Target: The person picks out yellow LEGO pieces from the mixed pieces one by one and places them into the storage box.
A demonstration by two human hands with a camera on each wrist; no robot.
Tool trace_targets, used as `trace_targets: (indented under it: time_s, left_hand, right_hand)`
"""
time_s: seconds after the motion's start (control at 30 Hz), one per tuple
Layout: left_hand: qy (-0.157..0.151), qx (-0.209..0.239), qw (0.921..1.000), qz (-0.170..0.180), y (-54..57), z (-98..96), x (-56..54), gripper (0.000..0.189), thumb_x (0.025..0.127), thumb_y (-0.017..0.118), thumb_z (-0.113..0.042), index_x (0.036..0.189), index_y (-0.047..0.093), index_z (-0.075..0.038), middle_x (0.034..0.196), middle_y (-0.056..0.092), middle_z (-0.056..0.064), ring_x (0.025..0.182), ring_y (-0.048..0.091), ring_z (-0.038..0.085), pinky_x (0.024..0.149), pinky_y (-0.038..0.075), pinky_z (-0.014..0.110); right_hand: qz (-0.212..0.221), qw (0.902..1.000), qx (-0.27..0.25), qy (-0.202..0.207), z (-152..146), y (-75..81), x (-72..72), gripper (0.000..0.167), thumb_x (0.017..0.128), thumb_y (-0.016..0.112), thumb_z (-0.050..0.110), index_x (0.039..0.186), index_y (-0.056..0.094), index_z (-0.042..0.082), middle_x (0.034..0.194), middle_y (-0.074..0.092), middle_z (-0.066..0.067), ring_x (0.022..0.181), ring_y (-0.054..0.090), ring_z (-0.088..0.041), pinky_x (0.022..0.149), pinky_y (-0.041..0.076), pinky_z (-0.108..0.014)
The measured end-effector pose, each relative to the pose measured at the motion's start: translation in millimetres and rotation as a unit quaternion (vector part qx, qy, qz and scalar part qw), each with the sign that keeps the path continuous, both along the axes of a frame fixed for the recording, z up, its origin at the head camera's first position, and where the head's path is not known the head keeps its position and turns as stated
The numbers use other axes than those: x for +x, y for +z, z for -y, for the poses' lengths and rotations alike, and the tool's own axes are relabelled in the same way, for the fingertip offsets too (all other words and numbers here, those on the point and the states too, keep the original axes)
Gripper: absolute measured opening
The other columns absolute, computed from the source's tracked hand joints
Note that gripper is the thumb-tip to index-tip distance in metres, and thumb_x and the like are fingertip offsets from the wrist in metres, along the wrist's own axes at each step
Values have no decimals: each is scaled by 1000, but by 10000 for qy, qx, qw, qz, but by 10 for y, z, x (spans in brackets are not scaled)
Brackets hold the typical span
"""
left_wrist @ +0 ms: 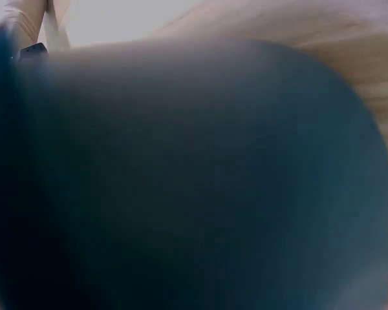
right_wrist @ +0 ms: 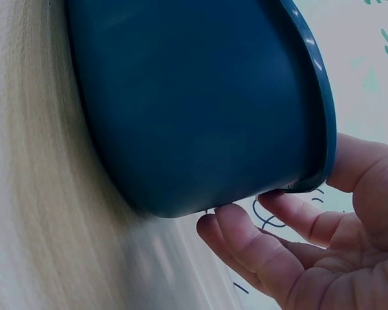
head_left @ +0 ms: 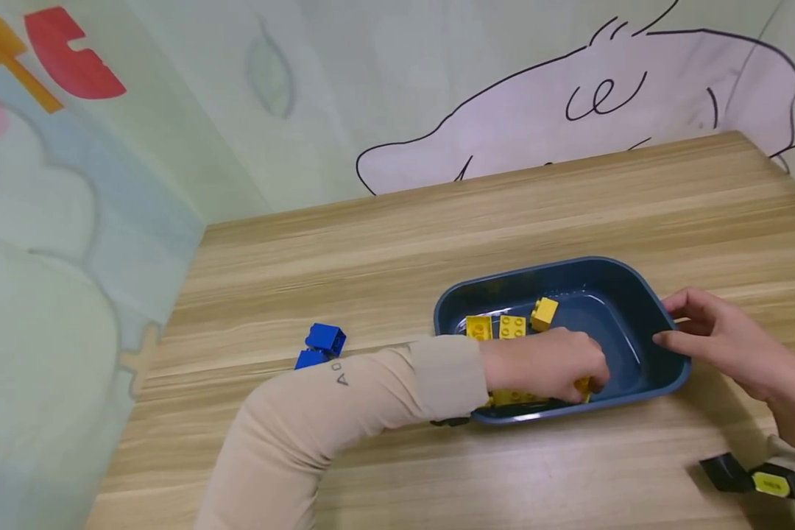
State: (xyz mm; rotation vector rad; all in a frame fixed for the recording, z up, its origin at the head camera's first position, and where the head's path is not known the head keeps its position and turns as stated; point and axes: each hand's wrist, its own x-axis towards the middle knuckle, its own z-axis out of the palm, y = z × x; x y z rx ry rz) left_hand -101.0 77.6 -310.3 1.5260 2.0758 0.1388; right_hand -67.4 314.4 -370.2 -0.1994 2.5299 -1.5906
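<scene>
A dark blue plastic bin (head_left: 599, 265) stands on the table, with several yellow toy bricks (head_left: 512, 327) inside. My left hand (head_left: 550, 364) reaches down into it, fingers curled round a yellow brick (head_left: 584, 389) near the front wall; the hand partly hides that brick and the ones beneath. At the bin's right end, my right hand (head_left: 722, 342) holds the rim, thumb over the edge and fingers against the outer wall. The right wrist view shows this hand (right_wrist: 310, 245) at the bin's outer side (right_wrist: 200, 110). Bin wall (left_wrist: 200, 174), dark and blurred, fills most of the left wrist view.
Blue toy bricks (head_left: 326, 338) lie on the wood-grain table (head_left: 344, 258) to the left of the bin, partly behind the left sleeve (head_left: 371, 390). A wall (head_left: 318, 96) with painted cartoon shapes borders the table's back and left. A black device (head_left: 729, 471) is on the right wrist.
</scene>
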Motion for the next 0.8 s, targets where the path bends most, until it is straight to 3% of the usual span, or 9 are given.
trace_targets:
  time_s: [0.23,0.5,0.7,0.8]
  left_hand:
    - [-15,-4,10000,3,-47,8,3,26,88,64,-22,113,68,-15,104,64,-7,90,52,3,79,37,6]
    - [49,-16,9995,318,-119,90,-8,33,87,65,-17,121,63,-14,114,63,-7,95,53,1,84,36,6]
    - [61,70,9998,192,-25,129,-47,39,91,61,-18,129,57,-13,126,57,-5,113,49,3,92,33,8]
    - [225,75,9997,-96,65,233,-76,41,93,57,-24,133,52,-15,134,51,-4,122,44,5,97,31,11]
  right_hand:
    - [-7,10000,-23,10,0,-5,11,26,84,59,-8,100,51,9,91,55,11,76,59,-3,59,50,-20]
    - [42,9999,-84,65,21,-15,-32,26,84,59,-8,100,51,11,91,55,12,76,59,-3,60,50,-19]
    - [34,10000,-21,56,23,-26,-38,24,85,60,-7,100,50,9,92,55,12,77,59,-2,60,50,-19]
    - [15,10000,-16,14,37,-19,-35,23,85,61,-6,99,51,8,91,55,13,77,59,-1,60,50,-19]
